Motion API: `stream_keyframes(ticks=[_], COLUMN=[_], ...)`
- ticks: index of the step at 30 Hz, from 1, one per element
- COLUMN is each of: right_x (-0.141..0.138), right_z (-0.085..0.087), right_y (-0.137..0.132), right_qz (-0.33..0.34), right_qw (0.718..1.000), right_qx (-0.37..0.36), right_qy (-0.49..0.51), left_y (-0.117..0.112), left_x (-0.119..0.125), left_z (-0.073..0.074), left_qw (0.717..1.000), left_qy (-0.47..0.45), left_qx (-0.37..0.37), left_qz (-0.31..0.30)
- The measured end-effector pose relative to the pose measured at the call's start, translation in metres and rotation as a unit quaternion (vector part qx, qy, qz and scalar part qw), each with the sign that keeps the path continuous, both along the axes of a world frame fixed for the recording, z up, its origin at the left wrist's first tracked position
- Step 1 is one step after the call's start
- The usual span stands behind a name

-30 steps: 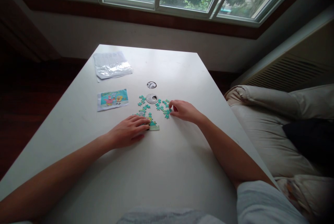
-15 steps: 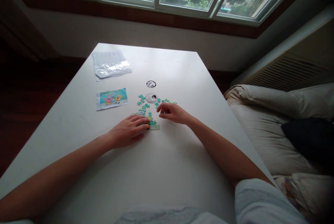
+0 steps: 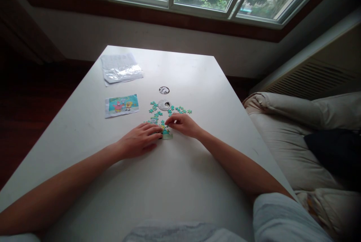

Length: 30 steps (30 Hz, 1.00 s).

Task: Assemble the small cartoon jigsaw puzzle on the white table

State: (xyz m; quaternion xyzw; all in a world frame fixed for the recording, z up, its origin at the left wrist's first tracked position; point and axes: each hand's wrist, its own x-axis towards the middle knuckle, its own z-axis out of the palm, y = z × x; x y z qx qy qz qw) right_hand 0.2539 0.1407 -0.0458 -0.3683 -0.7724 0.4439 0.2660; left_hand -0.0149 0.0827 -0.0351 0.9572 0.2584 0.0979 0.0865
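My left hand [image 3: 140,140] lies flat over a partly joined jigsaw puzzle [image 3: 167,136], fingers stretched out, covering much of its left side. Teal, yellow and pale green parts of the puzzle show past the fingertips. Just right of it, my right hand [image 3: 182,124] has thumb and forefinger closed in a pinch. A teal puzzle piece [image 3: 163,122] shows right by those fingertips; what sits between them is too small to make out. Loose puzzle pieces [image 3: 180,109] lie beyond the right hand, and more teal pieces [image 3: 153,104] lie farther left.
A cartoon picture sheet [image 3: 122,105] lies on the white table [image 3: 158,185] to the left. Behind it are papers in a clear plastic sleeve [image 3: 122,69]. A round metal lid [image 3: 161,105] and a round hole [image 3: 164,90] are near the middle. A beige sofa [image 3: 282,136] stands at right.
My right hand has moved a little left, bringing its pinched fingertips closer to the joined puzzle. The left hand stays in place on the puzzle. The view has shifted very slightly.
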Motion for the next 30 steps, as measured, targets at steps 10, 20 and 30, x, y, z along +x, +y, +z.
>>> stream_keyframes(ticks=[10,20,30], right_x=[-0.009,-0.011,-0.013], right_z=[-0.006,-0.003,-0.006], right_y=[-0.007,-0.005,-0.011], right_qz=[-0.028,-0.023,-0.042], right_qw=[0.996,0.987,0.964], right_qx=[0.048,0.111,0.194], right_qy=[-0.064,-0.113,-0.176], left_y=[0.0,0.0,0.001], left_x=[0.001,0.001,0.001], left_z=[0.002,0.0,0.001], left_qw=[1.0,1.0,1.0], left_qy=[-0.022,-0.022,-0.021], left_qx=[-0.008,-0.009,-0.01], left_qz=[-0.001,0.001,-0.001])
